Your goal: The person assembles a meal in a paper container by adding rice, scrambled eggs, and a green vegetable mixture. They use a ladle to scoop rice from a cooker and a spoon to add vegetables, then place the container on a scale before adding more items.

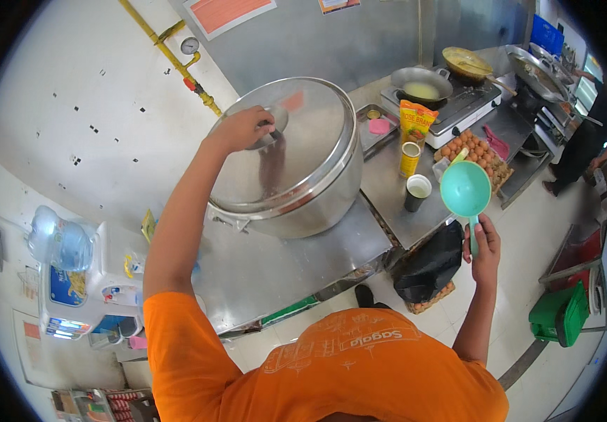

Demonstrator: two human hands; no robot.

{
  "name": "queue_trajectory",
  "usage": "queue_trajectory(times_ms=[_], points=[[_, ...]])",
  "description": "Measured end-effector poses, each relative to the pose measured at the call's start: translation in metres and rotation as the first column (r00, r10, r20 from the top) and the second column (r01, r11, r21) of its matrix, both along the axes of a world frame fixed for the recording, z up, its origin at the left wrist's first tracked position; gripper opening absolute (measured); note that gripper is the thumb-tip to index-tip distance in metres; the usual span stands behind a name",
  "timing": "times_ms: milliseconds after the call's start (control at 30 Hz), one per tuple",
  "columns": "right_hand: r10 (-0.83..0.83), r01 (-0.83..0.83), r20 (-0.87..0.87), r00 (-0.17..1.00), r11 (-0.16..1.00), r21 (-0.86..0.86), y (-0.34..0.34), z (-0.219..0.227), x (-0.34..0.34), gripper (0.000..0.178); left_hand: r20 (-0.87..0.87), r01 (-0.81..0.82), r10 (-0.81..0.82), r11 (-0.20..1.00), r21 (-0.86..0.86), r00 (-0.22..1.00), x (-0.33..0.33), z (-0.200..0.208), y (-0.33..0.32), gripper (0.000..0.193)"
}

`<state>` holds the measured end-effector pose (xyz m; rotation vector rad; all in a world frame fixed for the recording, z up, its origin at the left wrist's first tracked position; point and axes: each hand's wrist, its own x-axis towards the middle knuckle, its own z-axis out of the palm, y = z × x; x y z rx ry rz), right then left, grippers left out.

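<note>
A steel counter [296, 267] spans the middle of the frame and bears, at upper centre, a large steel pot [317, 214] with two-handed side loops of metal partly visible. Its broad steel lid [310, 158] lies over the mouth; whether it is seated all round cannot be told. At upper right, a white-fronted stove [486, 111] carries a grey wok [433, 79] containing pale yellow liquid and, behind it, a brownish wok [458, 63]. A black bag [430, 267] occupies the area right of centre, below the counter edge; a green bin [553, 318] stands on the floor at lower right. A tray of brown eggs [483, 155] lies in front of the stove. Right of centre, a turquoise dipper [466, 186] is held up, bowl facing the viewer. The left hand [242, 130], upper left of centre, has its fingers curled about the lid's knob. The right hand [485, 247] has its fingers closed around the dipper's handle. Between pot and eggs are a yellow-and-red pouch [416, 118], a dark cup [414, 202] with a pale interior, and, smallest, a yellow can [409, 163].
</note>
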<state>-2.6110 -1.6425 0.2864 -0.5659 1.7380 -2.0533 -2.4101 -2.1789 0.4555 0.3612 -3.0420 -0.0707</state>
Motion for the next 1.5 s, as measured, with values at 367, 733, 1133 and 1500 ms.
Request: queue_trajectory(times_ms=[367,733,1133,1500], points=[[0.040,-0.040,-0.050,0.998,0.999,0.016,-0.068,0.012,-0.052,0.042,0.094,0.002,-0.003,1.000,0.007,0.996,-0.012,0.007,-0.015,0.024],[0.170,-0.089,-0.399,0.901,0.973,0.214,-0.094,0.073,-0.105,0.038,0.008,-0.158,0.160,0.962,0.223,0.987,0.037,0.070,-0.021,0.023],[0.521,0.003,-0.849,0.092,0.852,0.523,-0.238,0.154,-0.093,0.035,0.055,-0.242,0.236,0.952,0.190,0.970,0.063,0.093,-0.033,0.031],[0.729,0.039,-0.589,-0.349,0.640,0.768,-0.384,0.134,-0.045,0.028,-0.071,-0.172,0.184,0.973,0.152,0.980,0.071,0.087,-0.038,0.033]])
